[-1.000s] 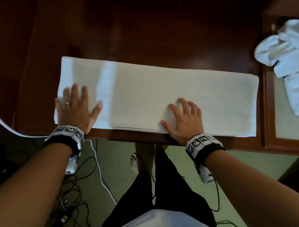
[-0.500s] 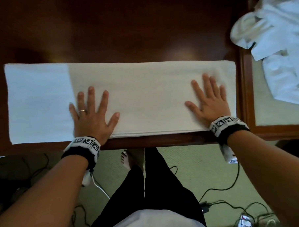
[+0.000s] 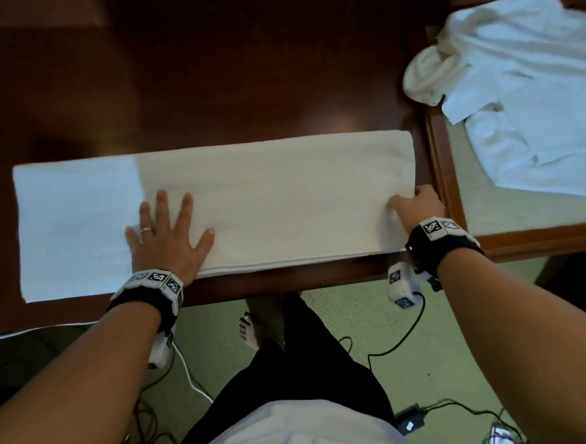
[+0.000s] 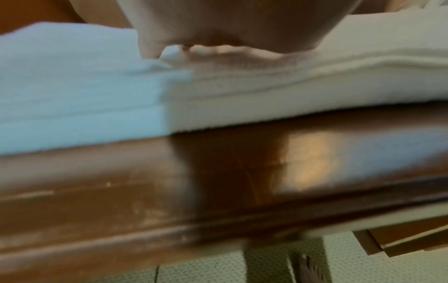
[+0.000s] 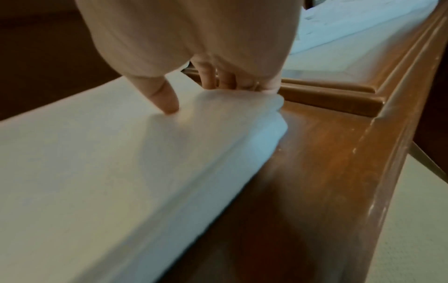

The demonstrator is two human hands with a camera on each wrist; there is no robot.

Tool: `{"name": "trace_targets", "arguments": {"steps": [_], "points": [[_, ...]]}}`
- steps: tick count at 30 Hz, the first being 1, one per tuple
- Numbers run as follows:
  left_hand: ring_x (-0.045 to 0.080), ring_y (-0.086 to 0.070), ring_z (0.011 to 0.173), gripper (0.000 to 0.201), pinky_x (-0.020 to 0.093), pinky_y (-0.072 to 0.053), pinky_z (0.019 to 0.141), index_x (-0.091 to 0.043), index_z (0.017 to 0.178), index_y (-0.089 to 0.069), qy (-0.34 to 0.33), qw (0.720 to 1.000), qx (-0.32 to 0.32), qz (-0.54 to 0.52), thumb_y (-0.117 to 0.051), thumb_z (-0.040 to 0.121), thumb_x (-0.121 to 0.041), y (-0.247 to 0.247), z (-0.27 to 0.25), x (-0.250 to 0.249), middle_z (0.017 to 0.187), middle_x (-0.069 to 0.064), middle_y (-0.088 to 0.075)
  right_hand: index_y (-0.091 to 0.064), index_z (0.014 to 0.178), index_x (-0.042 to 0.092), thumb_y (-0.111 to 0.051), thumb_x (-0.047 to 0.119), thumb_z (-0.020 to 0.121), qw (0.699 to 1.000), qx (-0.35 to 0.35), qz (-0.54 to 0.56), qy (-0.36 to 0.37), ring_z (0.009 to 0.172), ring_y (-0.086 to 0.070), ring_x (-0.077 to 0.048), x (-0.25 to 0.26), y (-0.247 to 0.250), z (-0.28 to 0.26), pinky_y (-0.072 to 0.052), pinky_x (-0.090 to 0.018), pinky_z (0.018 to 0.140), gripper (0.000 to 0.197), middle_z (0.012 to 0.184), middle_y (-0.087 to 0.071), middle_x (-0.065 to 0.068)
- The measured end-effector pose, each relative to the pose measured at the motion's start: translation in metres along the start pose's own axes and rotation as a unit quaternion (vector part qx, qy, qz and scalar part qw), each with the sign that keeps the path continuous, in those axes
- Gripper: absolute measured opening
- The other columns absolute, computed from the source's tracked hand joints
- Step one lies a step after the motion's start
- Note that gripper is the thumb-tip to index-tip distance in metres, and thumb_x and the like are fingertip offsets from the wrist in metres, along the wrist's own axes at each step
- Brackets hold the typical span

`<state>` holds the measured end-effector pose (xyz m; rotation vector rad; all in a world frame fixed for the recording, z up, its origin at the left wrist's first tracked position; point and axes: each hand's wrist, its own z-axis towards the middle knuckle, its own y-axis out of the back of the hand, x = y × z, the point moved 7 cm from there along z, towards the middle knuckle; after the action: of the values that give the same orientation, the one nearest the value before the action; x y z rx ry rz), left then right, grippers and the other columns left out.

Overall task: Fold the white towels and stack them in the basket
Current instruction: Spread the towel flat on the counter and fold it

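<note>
A white towel [image 3: 277, 199], folded into a long strip, lies along the front of the dark wooden table [image 3: 211, 74]. My left hand [image 3: 166, 234] presses flat on it left of the middle, fingers spread. My right hand [image 3: 415, 204] grips the towel's right end. In the right wrist view the thumb lies on top of the towel [image 5: 121, 162] and the fingers [image 5: 218, 80] curl round its end fold. The left wrist view is blurred; it shows the towel's layered front edge [image 4: 242, 92] under my palm. No basket is in view.
A heap of loose white towels [image 3: 520, 87] lies at the right on a lower surface with a wooden rim [image 3: 446, 181]. The table's front edge [image 3: 287, 282] runs just below the towel. Cables [image 3: 391, 348] trail on the green carpet by my feet.
My right hand has slid to the towel's right end and curled round it; earlier it lay flat. My left hand stays pressed flat on the towel.
</note>
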<state>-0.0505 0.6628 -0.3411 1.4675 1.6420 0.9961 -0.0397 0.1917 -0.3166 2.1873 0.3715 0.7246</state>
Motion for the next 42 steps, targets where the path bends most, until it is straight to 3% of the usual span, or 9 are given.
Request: {"name": "trace_targets", "arguments": {"steps": [6, 13, 20, 23, 27, 32, 36, 39, 42], "points": [[0.034, -0.003, 0.154, 0.078, 0.052, -0.017, 0.122, -0.038, 0.159, -0.007, 0.003, 0.999, 0.042, -0.017, -0.039, 0.094, -0.068, 0.018, 0.002, -0.001, 0.169, 0.001, 0.007, -0.067, 0.102, 0.011, -0.079, 0.027, 0.077, 0.997, 0.065, 0.039, 0.026, 0.09, -0.065, -0.031, 0.01, -0.005, -0.008, -0.055, -0.042, 0.084, 0.032, 0.105, -0.071, -0.012], [0.027, -0.025, 0.148, 0.064, 0.043, -0.029, 0.116, -0.021, 0.154, -0.036, -0.067, 0.998, 0.006, 0.004, -0.05, 0.098, -0.048, 0.061, 0.008, -0.019, 0.165, 0.006, -0.023, -0.052, 0.093, 0.012, -0.061, 0.023, 0.088, 0.953, -0.114, -0.113, 0.259, 0.094, -0.057, -0.036, 0.162, 0.094, 0.0, -0.042, -0.04, 0.077, 0.015, 0.1, -0.057, -0.014], [0.032, -0.058, 0.126, 0.056, 0.048, -0.052, 0.094, -0.016, 0.125, -0.07, -0.126, 0.991, 0.038, 0.031, -0.054, 0.08, -0.045, 0.062, 0.001, -0.033, 0.143, 0.01, -0.057, -0.046, 0.103, 0.01, -0.056, 0.021, 0.091, 0.891, -0.259, -0.144, 0.344, 0.094, -0.058, -0.049, 0.278, 0.177, 0.0, -0.043, -0.047, 0.075, 0.02, 0.106, -0.061, -0.023], [0.031, -0.073, 0.099, 0.05, 0.045, -0.06, 0.071, -0.015, 0.101, -0.079, -0.171, 0.984, 0.046, 0.017, -0.049, 0.074, -0.044, 0.061, 0.0, -0.042, 0.12, 0.012, -0.071, -0.046, 0.107, 0.009, -0.055, 0.019, 0.09, 0.881, -0.264, -0.153, 0.361, 0.092, -0.058, -0.052, 0.293, 0.179, -0.012, -0.041, -0.045, 0.072, 0.022, 0.105, -0.062, -0.025], [0.029, -0.071, 0.091, 0.056, 0.042, -0.056, 0.073, -0.016, 0.105, -0.077, -0.196, 0.98, 0.004, -0.019, -0.039, 0.08, -0.048, 0.082, 0.017, -0.045, 0.107, 0.004, -0.072, -0.051, 0.096, 0.007, -0.057, 0.015, 0.083, 0.826, -0.266, -0.165, 0.469, 0.07, -0.06, -0.047, 0.291, 0.137, -0.056, -0.039, -0.041, 0.057, 0.016, 0.085, -0.063, -0.022], [0.029, -0.061, 0.112, 0.039, 0.041, -0.049, 0.091, -0.015, 0.129, -0.065, -0.141, 0.981, -0.062, -0.114, -0.056, 0.097, -0.033, 0.133, 0.034, -0.022, 0.126, 0.004, -0.064, -0.052, 0.087, 0.01, -0.074, 0.006, 0.063, 0.737, -0.196, -0.206, 0.613, 0.053, -0.057, -0.034, 0.24, 0.02, -0.138, -0.034, -0.029, 0.043, 0.033, 0.073, -0.059, -0.012], [0.033, -0.065, 0.093, 0.04, 0.044, -0.053, 0.078, -0.012, 0.115, -0.071, -0.225, 0.962, -0.142, -0.053, -0.049, 0.09, -0.034, 0.154, 0.036, -0.015, 0.106, 0.008, -0.069, -0.045, 0.091, 0.015, -0.081, 0.011, 0.056, 0.749, -0.095, -0.259, 0.603, 0.062, -0.056, -0.031, 0.177, -0.09, -0.181, -0.039, -0.031, 0.042, 0.051, 0.082, -0.061, -0.008], [0.032, -0.063, 0.084, 0.043, 0.042, -0.053, 0.07, -0.015, 0.108, -0.068, -0.352, 0.928, -0.112, 0.043, -0.042, 0.083, -0.039, 0.146, 0.028, -0.038, 0.099, 0.006, -0.064, -0.058, 0.094, 0.015, -0.087, 0.016, 0.045, 0.777, -0.035, -0.332, 0.534, 0.077, -0.064, -0.032, 0.137, -0.142, -0.19, -0.05, -0.035, 0.051, 0.057, 0.097, -0.064, -0.01], [0.031, -0.062, 0.089, 0.041, 0.042, -0.052, 0.071, -0.017, 0.109, -0.064, -0.437, 0.883, -0.068, 0.154, -0.054, 0.079, -0.042, 0.117, 0.021, -0.058, 0.107, 0.007, -0.062, -0.064, 0.106, 0.01, -0.078, 0.014, 0.056, 0.816, -0.028, -0.334, 0.47, 0.11, -0.062, -0.039, 0.114, -0.148, -0.192, -0.058, -0.043, 0.067, 0.053, 0.126, -0.06, -0.019]]}}
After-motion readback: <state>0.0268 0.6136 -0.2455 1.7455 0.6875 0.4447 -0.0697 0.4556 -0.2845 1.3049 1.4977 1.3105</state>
